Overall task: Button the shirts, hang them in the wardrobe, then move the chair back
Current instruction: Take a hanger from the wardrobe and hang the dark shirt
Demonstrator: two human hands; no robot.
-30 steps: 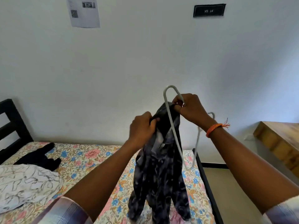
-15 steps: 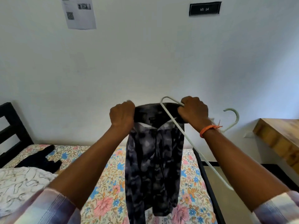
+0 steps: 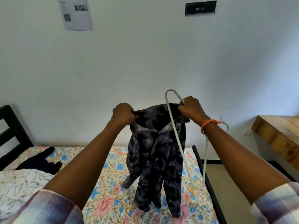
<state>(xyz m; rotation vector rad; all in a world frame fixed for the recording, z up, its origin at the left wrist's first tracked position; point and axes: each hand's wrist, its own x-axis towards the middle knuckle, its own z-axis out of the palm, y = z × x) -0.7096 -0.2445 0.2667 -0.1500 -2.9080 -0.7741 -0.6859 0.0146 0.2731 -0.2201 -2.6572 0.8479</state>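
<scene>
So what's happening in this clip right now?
A person is standing over a bed with a floral sheet, holding up a dark patterned shirt by its collar. The left hand grips one side of the collar; the right hand grips the other side together with a pale hanger, which is not yet inside the shirt. A black garment and a white patterned cloth lie on the bed. No wardrobe is in view.

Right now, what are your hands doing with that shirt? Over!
Left hand grips dark shirt at collar. Right hand grips collar's other side plus pale hanger. Shirt dangles over flowered bed, hanger not yet inside. Nothing blocking.
</scene>
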